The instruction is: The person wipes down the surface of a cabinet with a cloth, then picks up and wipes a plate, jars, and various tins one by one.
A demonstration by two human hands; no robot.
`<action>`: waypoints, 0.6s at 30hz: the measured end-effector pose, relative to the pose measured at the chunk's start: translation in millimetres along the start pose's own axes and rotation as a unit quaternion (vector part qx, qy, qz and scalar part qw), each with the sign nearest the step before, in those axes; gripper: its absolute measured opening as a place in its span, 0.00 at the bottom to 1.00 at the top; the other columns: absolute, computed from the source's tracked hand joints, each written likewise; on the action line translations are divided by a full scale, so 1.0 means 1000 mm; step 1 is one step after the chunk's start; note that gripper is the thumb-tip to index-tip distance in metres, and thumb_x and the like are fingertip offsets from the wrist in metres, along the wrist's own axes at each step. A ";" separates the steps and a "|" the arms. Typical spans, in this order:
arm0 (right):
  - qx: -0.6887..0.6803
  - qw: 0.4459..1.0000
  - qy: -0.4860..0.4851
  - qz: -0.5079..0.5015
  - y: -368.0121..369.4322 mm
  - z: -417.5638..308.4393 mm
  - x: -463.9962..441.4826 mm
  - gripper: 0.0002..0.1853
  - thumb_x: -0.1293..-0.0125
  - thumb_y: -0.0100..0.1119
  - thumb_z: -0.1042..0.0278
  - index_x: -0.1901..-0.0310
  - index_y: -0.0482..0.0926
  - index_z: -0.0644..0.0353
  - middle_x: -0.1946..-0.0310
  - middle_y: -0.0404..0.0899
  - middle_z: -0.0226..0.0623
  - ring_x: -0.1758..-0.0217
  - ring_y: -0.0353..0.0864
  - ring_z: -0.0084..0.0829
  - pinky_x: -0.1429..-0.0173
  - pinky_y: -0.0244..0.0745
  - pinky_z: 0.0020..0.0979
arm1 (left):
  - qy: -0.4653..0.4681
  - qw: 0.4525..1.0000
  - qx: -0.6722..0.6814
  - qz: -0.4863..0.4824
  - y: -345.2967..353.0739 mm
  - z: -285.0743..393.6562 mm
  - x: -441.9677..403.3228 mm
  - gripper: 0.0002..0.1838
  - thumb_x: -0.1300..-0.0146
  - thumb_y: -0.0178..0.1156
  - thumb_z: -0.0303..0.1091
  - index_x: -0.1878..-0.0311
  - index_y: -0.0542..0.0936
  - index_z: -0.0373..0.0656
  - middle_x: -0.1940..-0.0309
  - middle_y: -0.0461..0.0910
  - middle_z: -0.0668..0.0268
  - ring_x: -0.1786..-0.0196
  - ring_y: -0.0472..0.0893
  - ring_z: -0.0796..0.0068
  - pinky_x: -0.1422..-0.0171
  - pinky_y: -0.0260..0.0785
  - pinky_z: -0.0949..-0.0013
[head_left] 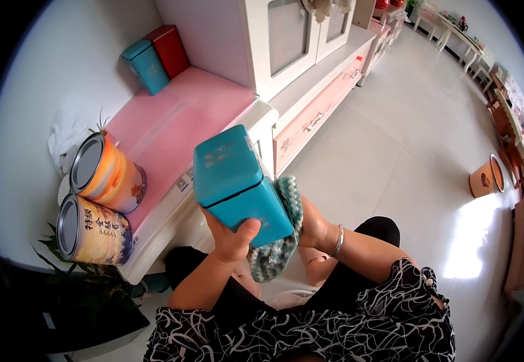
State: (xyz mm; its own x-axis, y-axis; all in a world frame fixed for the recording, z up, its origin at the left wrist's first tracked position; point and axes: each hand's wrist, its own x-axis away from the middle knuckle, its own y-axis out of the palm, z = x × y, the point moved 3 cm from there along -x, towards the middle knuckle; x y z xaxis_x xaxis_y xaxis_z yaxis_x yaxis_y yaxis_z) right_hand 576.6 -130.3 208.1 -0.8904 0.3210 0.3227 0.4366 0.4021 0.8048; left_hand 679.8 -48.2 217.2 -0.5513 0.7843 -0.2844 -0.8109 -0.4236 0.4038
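A teal tin box (244, 187) with a lid is held up in front of me, tilted. My left hand (228, 238) grips it from below and the near side, thumb pressed on its face. Against the box's right side and underside lies a green-and-white knitted cloth (272, 259). My right hand (314, 224), with a silver bangle at the wrist, is closed on this cloth; its fingertips are hidden behind the cloth and box. The lid appears to be on, with a dark seam below it.
Two round cans, an orange can (114, 175) and a printed can (102, 232), stand on the pink-topped counter (177, 114) at left. Farther back are another teal tin (147, 66) and a red tin (168, 51). A white cabinet (262, 60) adjoins. A bucket (482, 181) stands on the floor.
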 end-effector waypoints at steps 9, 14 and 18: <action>-0.037 0.999 0.001 0.015 0.005 0.001 -0.001 0.22 0.32 0.36 0.51 0.46 0.66 0.60 0.50 0.71 0.35 0.49 0.72 0.28 0.43 0.67 0.30 | 0.122 0.977 -0.176 -0.018 -0.003 -0.011 -0.003 0.57 0.54 0.68 0.46 0.34 0.36 0.37 0.41 0.52 0.55 0.41 0.60 0.64 0.40 0.56 0.59; 0.305 0.947 -0.099 0.017 -0.015 -0.011 0.002 0.24 0.32 0.36 0.51 0.46 0.66 0.64 0.57 0.73 0.37 0.54 0.72 0.28 0.50 0.67 0.28 | 0.121 0.976 -0.177 0.041 -0.007 -0.008 -0.010 0.53 0.54 0.68 0.46 0.35 0.41 0.39 0.44 0.54 0.58 0.44 0.61 0.67 0.43 0.60 0.62; 0.453 0.856 -0.243 0.052 -0.009 -0.012 0.008 0.27 0.31 0.35 0.55 0.39 0.56 0.67 0.63 0.73 0.46 0.57 0.73 0.33 0.55 0.68 0.30 | 0.156 0.962 -0.219 0.055 -0.005 0.005 -0.016 0.53 0.54 0.69 0.45 0.36 0.42 0.39 0.45 0.55 0.58 0.46 0.63 0.68 0.45 0.61 0.64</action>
State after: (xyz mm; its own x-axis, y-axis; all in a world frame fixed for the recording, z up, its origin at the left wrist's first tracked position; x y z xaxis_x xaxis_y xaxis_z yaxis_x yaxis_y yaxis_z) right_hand 563.9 -142.1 209.4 -0.7780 0.6259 -0.0538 0.6270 0.7790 -0.0042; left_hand 693.8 -55.9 224.4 -0.6145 0.5792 -0.5357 -0.7119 -0.6997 0.0601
